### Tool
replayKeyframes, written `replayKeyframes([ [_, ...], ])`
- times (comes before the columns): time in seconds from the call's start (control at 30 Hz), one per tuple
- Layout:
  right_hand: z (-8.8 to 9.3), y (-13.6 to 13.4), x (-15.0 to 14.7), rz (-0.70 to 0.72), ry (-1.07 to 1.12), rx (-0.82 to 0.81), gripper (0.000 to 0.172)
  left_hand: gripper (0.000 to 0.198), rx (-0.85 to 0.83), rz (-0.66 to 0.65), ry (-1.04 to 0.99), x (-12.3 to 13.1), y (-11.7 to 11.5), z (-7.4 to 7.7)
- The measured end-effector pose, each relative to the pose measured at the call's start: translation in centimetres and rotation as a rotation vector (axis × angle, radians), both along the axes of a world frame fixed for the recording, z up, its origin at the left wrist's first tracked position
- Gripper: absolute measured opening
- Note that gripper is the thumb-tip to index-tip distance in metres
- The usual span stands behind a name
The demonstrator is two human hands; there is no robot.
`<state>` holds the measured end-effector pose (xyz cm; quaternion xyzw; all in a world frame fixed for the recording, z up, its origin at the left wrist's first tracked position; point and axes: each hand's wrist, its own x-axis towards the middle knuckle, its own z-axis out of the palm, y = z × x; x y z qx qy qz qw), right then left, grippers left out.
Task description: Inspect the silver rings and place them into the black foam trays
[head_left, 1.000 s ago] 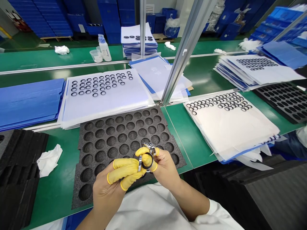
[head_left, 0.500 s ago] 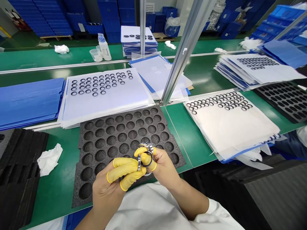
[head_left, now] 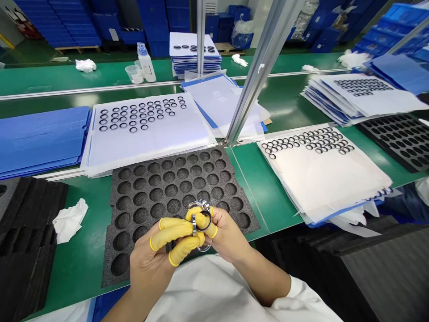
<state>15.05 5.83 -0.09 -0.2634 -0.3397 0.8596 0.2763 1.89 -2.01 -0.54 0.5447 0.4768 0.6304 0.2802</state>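
Note:
Yellow finger cots cover several fingers on both hands. My left hand [head_left: 161, 250] pinches a shiny metal ring [head_left: 194, 225], seen nearly edge-on, between thumb and fingers. Close against it, my right hand [head_left: 221, 228] is closed around several more rings; a chrome one [head_left: 200, 205] shows at the top and a dark-rimmed one [head_left: 208, 221] beside the left fingertips. How many rings the right hand holds is partly hidden by the fingers. Both hands are over the lower part of a dark foam tray [head_left: 173, 190] with round pockets.
Sheets with rows of rings lie behind the tray [head_left: 150, 143] and to the right [head_left: 321, 179]. Black foam trays [head_left: 30, 241] are stacked at left, beside a crumpled white cloth [head_left: 69, 220]. A metal post [head_left: 250, 85] rises behind the tray. A bottle [head_left: 146, 65] stands farther back.
The rings in my right hand have turned slightly, and the top chrome ring sits farther left. My left hand keeps its pinch on the metal ring. The view has shifted a little.

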Motion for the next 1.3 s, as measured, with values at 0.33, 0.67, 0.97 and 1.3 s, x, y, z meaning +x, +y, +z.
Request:
replayKeyframes([
  [0.33,-0.5,-0.3,0.1,0.052,-0.037,-0.080,0.049,0.024,-0.054,0.015,-0.018,0.0,0.0,-0.1],
  [0.67,-0.3,-0.1,0.1,-0.011,-0.025,0.043,0.042,0.023,-0.042,0.010,-0.031,0.0,-0.1,-0.2],
  [0.97,0.2,0.4,1.2,-0.251,-0.148,0.559,0.031,0.025,0.038,0.015,-0.021,0.1,0.3,-0.2],
  [1.3,0.2,-0.8,1.5,-0.315,-0.202,0.693,0.041,0.034,-0.047,0.070,0.045,-0.6,0.5,0.0],
])
